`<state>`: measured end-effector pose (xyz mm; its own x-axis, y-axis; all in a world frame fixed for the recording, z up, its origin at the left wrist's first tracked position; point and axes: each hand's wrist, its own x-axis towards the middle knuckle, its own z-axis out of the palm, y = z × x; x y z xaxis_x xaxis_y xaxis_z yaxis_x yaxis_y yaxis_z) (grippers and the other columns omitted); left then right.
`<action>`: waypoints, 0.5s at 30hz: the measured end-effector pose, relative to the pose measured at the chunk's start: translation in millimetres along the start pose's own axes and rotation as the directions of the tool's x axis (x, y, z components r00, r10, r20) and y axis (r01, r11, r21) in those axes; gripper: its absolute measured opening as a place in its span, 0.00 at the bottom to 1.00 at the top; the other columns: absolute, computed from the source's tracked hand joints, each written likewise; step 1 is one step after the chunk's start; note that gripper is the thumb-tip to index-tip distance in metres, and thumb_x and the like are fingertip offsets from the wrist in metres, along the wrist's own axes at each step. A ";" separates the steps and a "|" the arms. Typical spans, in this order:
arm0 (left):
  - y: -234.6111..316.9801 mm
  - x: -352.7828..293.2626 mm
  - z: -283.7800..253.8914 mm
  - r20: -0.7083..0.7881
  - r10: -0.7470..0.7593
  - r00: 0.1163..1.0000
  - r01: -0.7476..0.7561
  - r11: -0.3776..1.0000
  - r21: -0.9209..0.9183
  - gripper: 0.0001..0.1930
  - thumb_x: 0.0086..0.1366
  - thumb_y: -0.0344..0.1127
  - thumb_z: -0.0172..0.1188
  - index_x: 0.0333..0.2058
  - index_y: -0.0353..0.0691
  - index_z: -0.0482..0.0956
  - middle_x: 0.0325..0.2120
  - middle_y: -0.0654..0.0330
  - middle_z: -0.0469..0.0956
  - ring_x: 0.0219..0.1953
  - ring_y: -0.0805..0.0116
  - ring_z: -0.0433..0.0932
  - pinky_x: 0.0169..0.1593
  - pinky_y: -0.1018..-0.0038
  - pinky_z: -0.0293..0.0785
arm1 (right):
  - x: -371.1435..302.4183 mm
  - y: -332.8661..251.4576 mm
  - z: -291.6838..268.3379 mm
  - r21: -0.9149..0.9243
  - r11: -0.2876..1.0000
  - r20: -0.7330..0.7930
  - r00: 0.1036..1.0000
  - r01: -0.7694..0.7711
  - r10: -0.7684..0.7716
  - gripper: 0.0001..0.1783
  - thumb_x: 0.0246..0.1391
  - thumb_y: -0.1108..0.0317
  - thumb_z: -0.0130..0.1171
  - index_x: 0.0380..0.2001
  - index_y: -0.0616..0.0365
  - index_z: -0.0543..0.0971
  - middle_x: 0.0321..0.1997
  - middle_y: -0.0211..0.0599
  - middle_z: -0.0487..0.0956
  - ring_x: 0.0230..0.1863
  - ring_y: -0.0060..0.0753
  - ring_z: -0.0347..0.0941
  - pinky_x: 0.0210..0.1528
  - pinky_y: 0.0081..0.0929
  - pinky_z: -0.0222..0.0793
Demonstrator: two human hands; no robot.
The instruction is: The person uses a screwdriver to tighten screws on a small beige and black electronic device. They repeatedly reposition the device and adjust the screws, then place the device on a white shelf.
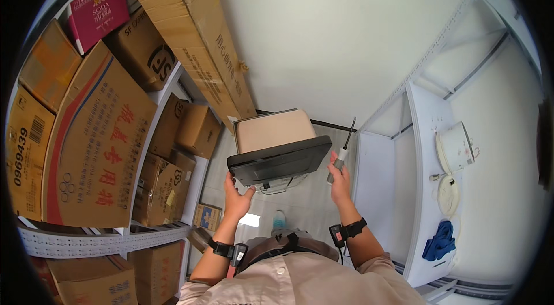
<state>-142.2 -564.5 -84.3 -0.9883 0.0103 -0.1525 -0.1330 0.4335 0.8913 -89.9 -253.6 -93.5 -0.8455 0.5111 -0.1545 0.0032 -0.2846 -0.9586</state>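
In front of me is a black, slab-like panel (280,161) with rounded corners, tilted toward me. A padded-looking beige part (274,131) rises behind it, and thin metal rods (277,188) show below; I cannot tell what the whole piece is. At its lower left corner, my left hand (236,201) grips the panel's edge, fingers partly hidden and thumb in front. To the right of the piece and apart from it, my right hand (340,182) is closed round the grey handle of a screwdriver (344,152). Its dark shaft points up and away from me.
Shelves on the left (156,126) carry several cardboard boxes (101,137) and a magenta box (99,12). A tall carton (199,34) leans by the wall. On the right, a white shelf (412,207) holds a round white container (456,148) and a blue cloth (440,241).
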 end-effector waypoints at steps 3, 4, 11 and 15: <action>-1.3 2.4 -2.9 0.036 -0.002 0.999 0.002 1.000 -0.022 0.46 0.54 0.35 0.66 0.65 0.32 0.46 0.62 0.42 0.55 0.64 0.48 0.58 0.62 0.58 0.60 | 12.3 4.6 7.0 -0.005 1.000 -0.008 1.000 0.004 -0.004 0.26 0.58 0.67 0.54 0.59 0.59 0.67 0.41 0.23 0.69 0.42 0.17 0.63 0.48 0.17 0.58; 0.2 1.7 -5.2 0.051 -0.014 0.999 0.016 0.999 -0.030 0.46 0.54 0.35 0.66 0.65 0.32 0.46 0.62 0.41 0.54 0.64 0.48 0.58 0.62 0.59 0.60 | 14.8 5.3 9.5 -0.004 1.000 -0.015 1.000 0.010 -0.010 0.24 0.58 0.67 0.54 0.58 0.58 0.69 0.39 0.21 0.68 0.41 0.16 0.62 0.47 0.16 0.58; 11.7 -4.3 -14.2 0.090 -0.041 0.995 0.047 0.997 -0.055 0.42 0.56 0.37 0.65 0.62 0.26 0.51 0.61 0.36 0.58 0.64 0.47 0.60 0.63 0.59 0.59 | 14.2 5.7 17.1 -0.026 0.998 0.004 0.999 0.048 -0.048 0.14 0.59 0.68 0.53 0.47 0.56 0.70 0.40 0.23 0.69 0.41 0.16 0.63 0.46 0.18 0.59; 34.5 -13.9 -23.7 0.065 -0.090 0.994 0.082 0.990 0.111 0.38 0.57 0.39 0.65 0.59 0.24 0.57 0.56 0.35 0.66 0.60 0.47 0.67 0.58 0.61 0.68 | 11.1 6.6 18.2 0.006 0.999 -0.023 0.999 0.050 -0.050 0.14 0.58 0.68 0.54 0.47 0.56 0.70 0.39 0.23 0.69 0.41 0.16 0.63 0.45 0.18 0.60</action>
<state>-134.9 -571.0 -41.3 -0.9653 0.0300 -0.2593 -0.2045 0.5302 0.8228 -108.9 -264.5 -97.2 -0.8323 0.5429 -0.1123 -0.0419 -0.2636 -0.9637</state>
